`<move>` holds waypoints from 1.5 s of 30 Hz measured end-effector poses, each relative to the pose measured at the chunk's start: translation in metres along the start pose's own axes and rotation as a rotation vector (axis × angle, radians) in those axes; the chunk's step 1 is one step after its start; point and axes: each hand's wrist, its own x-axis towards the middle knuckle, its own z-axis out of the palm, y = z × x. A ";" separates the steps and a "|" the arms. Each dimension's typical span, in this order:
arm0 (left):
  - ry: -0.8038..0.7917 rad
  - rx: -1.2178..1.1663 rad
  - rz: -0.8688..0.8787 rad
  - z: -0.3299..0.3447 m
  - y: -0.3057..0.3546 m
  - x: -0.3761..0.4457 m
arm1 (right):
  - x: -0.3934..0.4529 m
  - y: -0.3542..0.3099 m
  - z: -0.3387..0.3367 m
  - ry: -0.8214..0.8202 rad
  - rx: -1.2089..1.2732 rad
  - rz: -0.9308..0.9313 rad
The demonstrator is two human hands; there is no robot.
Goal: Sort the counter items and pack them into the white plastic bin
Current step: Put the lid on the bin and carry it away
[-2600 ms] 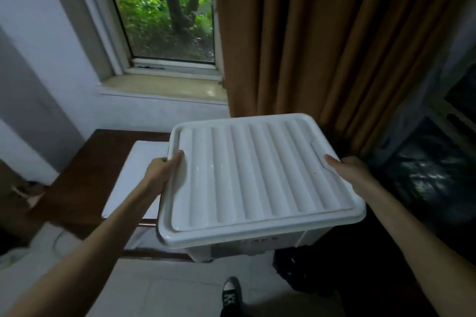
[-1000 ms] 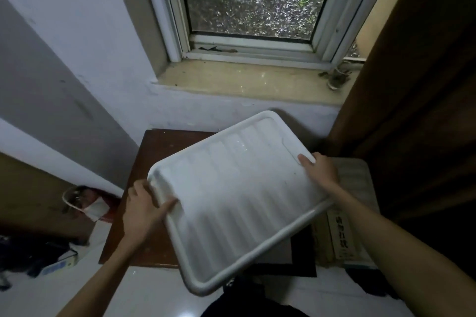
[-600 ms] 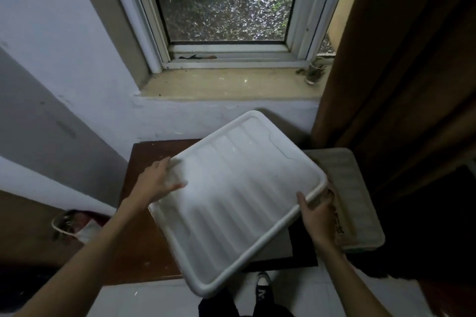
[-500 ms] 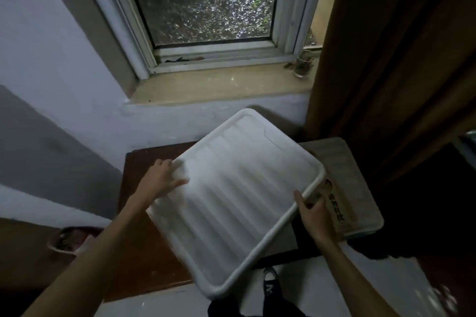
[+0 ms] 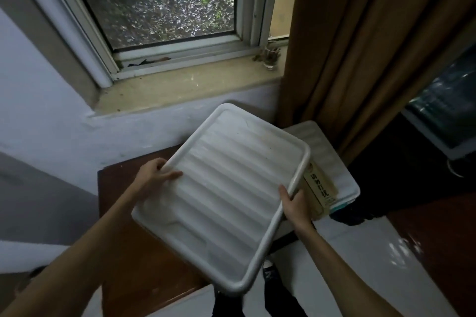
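Above the dark wooden bench point(image 5: 123, 239), both hands, left point(image 5: 154, 177) and right point(image 5: 295, 204), grip a tilted ribbed white lid point(image 5: 221, 195); setting it down flat probably needs level, even lowering.

Arms: bare to the elbow, no sleeves showing.
Legs: dark trousers point(image 5: 280, 298).
Foot: dark shoe point(image 5: 268, 269), white markings.

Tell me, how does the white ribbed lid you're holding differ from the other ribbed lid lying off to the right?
The held lid is in the air, tilted, gripped by the left hand and right hand; the other lid lies flat and untouched. The held lid shows whole and looks bright white; the other is partly hidden behind it and looks duller. A yellowish printed box rests against the lying one. Both are ribbed, pale and rectangular with rounded corners.
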 end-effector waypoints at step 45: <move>0.301 -0.456 -0.440 0.084 0.038 -0.141 | 0.114 -0.081 -0.007 -0.524 0.120 -0.021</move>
